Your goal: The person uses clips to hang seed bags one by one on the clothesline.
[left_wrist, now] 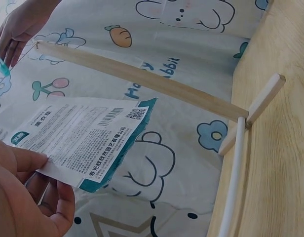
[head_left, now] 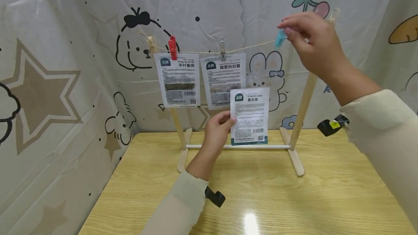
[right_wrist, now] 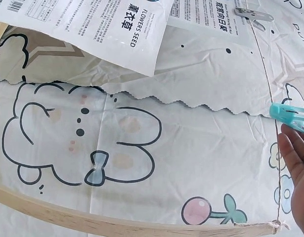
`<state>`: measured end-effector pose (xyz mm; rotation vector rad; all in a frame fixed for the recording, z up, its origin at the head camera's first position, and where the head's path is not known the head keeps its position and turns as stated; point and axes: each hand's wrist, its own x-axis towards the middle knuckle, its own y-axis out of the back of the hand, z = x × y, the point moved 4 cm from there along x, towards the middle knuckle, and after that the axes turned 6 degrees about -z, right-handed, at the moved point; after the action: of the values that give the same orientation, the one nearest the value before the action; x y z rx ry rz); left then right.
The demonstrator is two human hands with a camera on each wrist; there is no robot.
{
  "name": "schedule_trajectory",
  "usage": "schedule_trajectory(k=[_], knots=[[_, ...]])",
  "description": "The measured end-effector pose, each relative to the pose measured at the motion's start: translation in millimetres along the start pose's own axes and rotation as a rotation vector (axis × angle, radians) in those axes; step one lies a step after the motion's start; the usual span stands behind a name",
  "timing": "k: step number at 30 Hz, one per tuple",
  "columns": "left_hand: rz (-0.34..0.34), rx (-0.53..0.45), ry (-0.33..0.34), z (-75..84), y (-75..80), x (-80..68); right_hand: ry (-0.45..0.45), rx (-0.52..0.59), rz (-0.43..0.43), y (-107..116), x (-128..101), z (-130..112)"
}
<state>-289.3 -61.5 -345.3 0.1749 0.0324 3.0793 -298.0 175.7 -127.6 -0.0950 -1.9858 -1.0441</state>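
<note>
The left hand (head_left: 218,128) pinches a seed packet (head_left: 249,115) by its edge, upright below the string (head_left: 251,47) of the wooden rack (head_left: 302,108); the right hand (head_left: 310,42) pinches a blue clothespin (head_left: 279,38) on that string, right of the grey clip (head_left: 222,48)

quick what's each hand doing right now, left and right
Left hand: fingers pinch the left edge of the seed packet, held up below the string.
Right hand: fingers pinch the blue clothespin at the string.
</note>
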Motion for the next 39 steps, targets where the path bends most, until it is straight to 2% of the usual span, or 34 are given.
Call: schedule_trajectory(k=[17,27,32,39], knots=[[-0.029,0.005,-0.004,16.4,-14.8,10.2,-0.011,-0.035,0.038,8,9,-7],[-0.034,-0.043,-0.019,19.1,-22.1,14.7,-0.028,-0.067,0.009,8,15,-10],[-0.036,-0.037,-0.043,23.7,-23.7,16.4,-0.040,-0.076,-0.005,7,17,-11],[-0.059,-0.071,-0.067,28.5,-26.8,15.7,-0.031,-0.052,-0.024,4,20,-12]])
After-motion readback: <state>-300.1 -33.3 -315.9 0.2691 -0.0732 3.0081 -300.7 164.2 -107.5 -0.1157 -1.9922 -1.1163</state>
